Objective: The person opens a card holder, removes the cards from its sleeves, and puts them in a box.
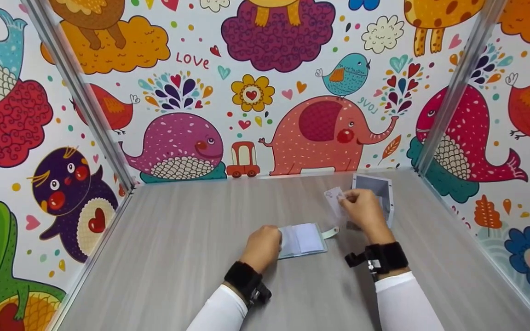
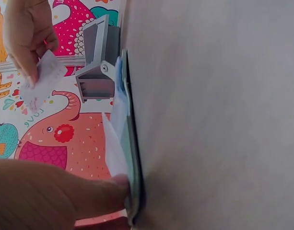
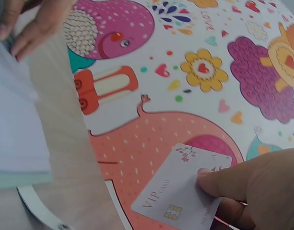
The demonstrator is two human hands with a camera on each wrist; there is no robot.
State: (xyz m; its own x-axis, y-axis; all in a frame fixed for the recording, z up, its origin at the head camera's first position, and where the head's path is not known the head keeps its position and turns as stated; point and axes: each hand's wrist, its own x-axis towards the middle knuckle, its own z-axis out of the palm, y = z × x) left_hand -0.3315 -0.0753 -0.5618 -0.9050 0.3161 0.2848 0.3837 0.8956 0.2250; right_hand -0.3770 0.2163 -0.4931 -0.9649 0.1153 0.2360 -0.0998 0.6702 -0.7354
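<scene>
An open pale-green card holder (image 1: 312, 239) with clear sleeves lies on the table, its snap strap (image 1: 331, 232) pointing right. My left hand (image 1: 264, 246) grips its left edge; in the left wrist view the thumb presses on the inside of the cover (image 2: 131, 158) and a sleeve stands partly lifted. Above and right of the holder, my right hand (image 1: 365, 209) pinches a white card (image 1: 333, 196) between thumb and fingers. In the right wrist view that card (image 3: 161, 196) shows "VIP CARD", a chip and a red blossom print.
A grey open box (image 1: 388, 189) stands at the back right, just behind the right hand, with something pale inside. Cartoon-printed panels (image 1: 251, 151) wall the table at the back and sides, with metal posts (image 1: 453, 87) at the corners.
</scene>
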